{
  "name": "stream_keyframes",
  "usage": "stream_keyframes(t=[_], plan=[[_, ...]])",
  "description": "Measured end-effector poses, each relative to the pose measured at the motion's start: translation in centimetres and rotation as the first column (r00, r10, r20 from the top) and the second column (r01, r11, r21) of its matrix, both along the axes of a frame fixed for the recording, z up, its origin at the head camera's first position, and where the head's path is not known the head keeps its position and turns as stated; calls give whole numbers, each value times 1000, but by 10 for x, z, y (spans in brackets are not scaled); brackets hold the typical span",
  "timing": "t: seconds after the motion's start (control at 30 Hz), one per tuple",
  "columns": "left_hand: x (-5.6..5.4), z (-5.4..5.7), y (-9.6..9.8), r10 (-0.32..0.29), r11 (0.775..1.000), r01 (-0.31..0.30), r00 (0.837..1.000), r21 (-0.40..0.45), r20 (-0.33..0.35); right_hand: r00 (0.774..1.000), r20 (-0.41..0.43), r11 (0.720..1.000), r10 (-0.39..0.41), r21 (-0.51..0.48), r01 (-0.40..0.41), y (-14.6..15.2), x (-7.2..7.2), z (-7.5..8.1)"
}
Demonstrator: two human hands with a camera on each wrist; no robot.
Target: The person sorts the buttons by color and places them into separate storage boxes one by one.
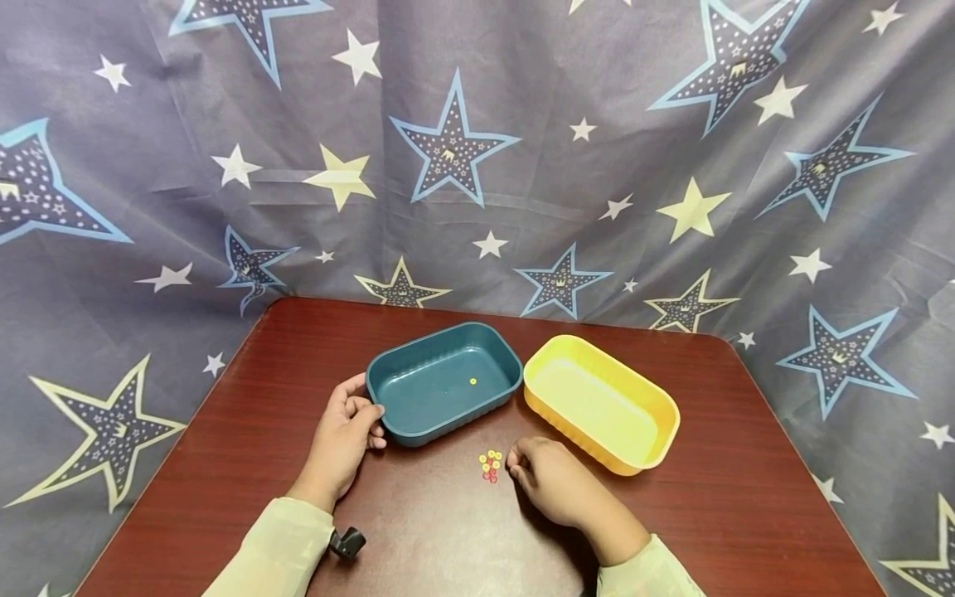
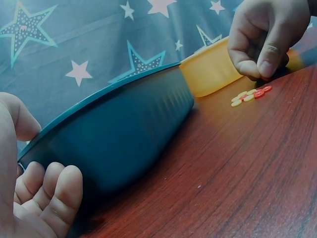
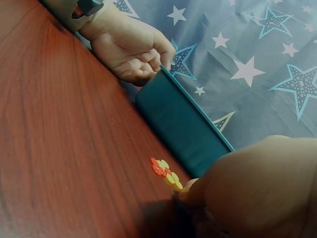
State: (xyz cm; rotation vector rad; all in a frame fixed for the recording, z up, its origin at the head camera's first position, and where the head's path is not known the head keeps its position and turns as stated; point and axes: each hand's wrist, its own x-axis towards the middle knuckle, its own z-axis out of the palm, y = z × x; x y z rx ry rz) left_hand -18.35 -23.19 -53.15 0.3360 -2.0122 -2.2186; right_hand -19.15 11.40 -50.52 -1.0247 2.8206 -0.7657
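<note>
My left hand [image 1: 340, 439] grips the left end of a dark teal plastic tray [image 1: 446, 430], thumb over the rim and fingers against the outer wall. Inside that tray lies one small yellow button [image 1: 473, 381]. Several small red and yellow buttons [image 1: 490, 466] form a loose cluster on the table in front of it. Just right of the cluster, my right hand [image 1: 555, 482] is low at the tabletop, fingers curled and thumb near the index finger. In the left wrist view a reddish spot shows under the right thumb [image 2: 266, 68]; whether a button is pinched there is unclear.
A yellow plastic tray [image 1: 664, 419] stands angled to the right of the teal one, their corners close together. Both are on a dark red wood-grain table [image 1: 418, 531]. A grey curtain with stars [image 1: 537, 191] hangs behind the table and along its sides.
</note>
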Motion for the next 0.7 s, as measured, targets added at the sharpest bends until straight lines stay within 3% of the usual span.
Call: stream_keyframes(t=[0.7], plan=[[0, 0, 0, -2, 1000, 2, 1000, 16, -4, 999, 53, 1000, -4, -29, 6, 5, -1, 1]])
